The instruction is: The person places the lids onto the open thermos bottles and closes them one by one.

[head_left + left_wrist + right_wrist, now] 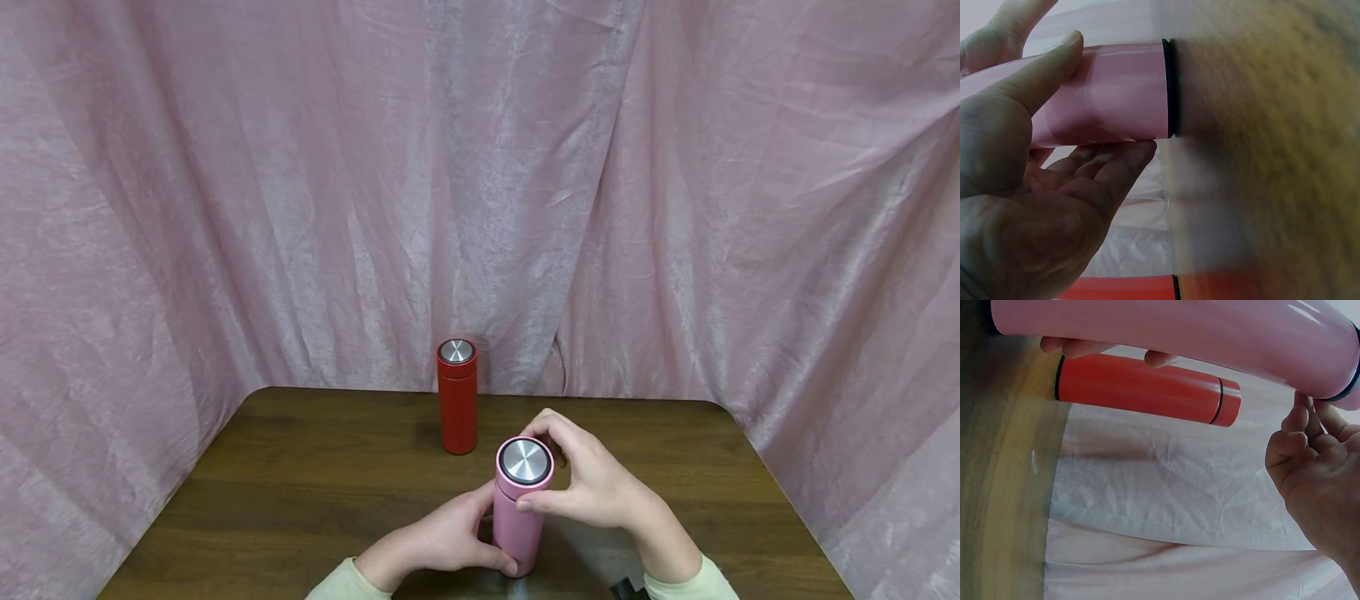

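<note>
A pink thermos bottle (519, 533) with a round silver-topped lid (525, 462) stands upright near the front of the table. Low on its body, my left hand (447, 533) grips it, thumb on the near side and fingers behind. My right hand (600, 479) holds the bottle's top around the lid, its thumb on the near side and fingers round the far side. In the left wrist view the bottle's dark base (1171, 87) shows at the tabletop. Farther back stands a red thermos bottle (458, 408), upright and touched by neither hand.
The dark wooden table (315, 475) has rounded far corners. Pink velvety curtains (360, 192) hang behind it and along both sides. A small black object (626, 588) is beside the right sleeve at the bottom edge.
</note>
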Available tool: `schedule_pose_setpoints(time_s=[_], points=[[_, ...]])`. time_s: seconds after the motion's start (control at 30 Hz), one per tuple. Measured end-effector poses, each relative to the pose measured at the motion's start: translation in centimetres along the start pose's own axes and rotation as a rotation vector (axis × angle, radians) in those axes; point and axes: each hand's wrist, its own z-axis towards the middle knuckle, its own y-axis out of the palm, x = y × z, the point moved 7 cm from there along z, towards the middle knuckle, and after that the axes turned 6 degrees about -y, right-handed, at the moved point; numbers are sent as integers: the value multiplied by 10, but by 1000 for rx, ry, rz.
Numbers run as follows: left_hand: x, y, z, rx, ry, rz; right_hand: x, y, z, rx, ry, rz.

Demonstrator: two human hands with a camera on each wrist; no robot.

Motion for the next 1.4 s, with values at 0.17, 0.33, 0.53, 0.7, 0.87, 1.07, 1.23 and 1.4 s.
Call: schedule_pose_setpoints(time_s=[0.17, 0.33, 0.53, 0.7, 0.87, 1.07, 1.23, 1.4], points=[[0, -1, 0, 2, -3, 0, -1, 1, 0, 4, 4, -2], [1, -1, -1, 4, -2, -6, -2, 1, 1, 2, -38, -13], [2, -1, -2, 5, -3, -14, -5, 1, 1, -29, -166, 13], [2, -1, -2, 5, -7, -15, -8, 4, 1, -46, -256, 109], [1, -1, -2, 5, -7, -15, -9, 4, 1, -47, -255, 120], [1, -1, -2, 3, -3, -17, -9, 3, 2, -38, -225, 100], [2, -1, -1, -1, 0, -21, -8, 2, 2, -32, -205, 85], [2, -1, -1, 1, 7, -19, -7, 1, 2, -16, -179, 72]])
